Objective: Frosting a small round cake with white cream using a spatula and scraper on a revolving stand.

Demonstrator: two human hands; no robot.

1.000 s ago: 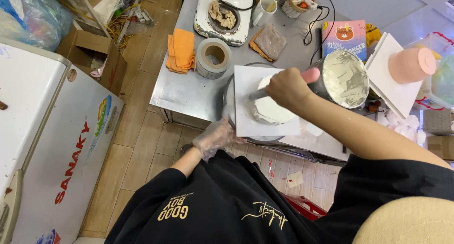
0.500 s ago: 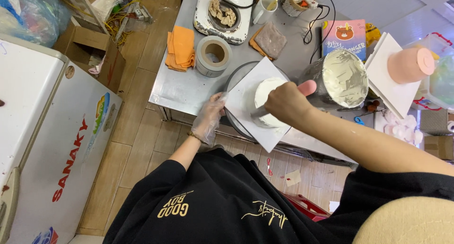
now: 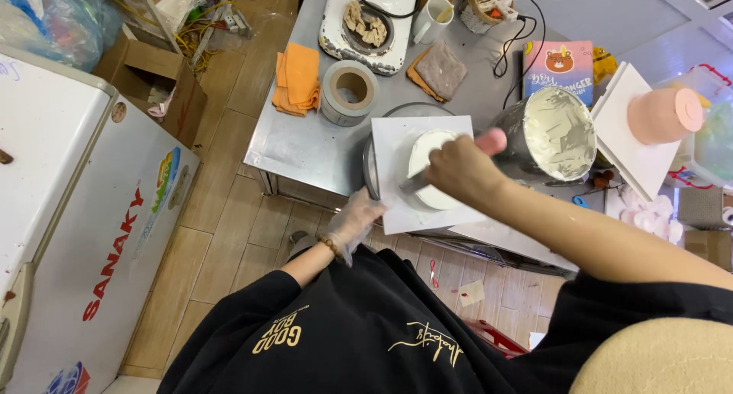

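One white cake [image 3: 431, 165] sits on one square white board [image 3: 397, 146] on a turntable [image 3: 416, 108] at the near edge of the steel table [image 3: 305, 146]. The right hand [image 3: 462, 169] is closed around one pink-handled spatula [image 3: 489, 140], its blade against the cake's near side. The gloved left hand [image 3: 355, 220] curls its fingers loosely at the board's near left corner. One cream-filled bowl [image 3: 557, 133] stands just right of the cake. Farther off lie one tape roll [image 3: 350, 91], one orange cloth [image 3: 298, 77] and one mug [image 3: 434, 17]; one pink cake [image 3: 664, 115] sits far right.

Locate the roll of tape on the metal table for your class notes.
In the head view, the roll of tape stands left of centre on the metal table, between the orange cloth and the white cake board.
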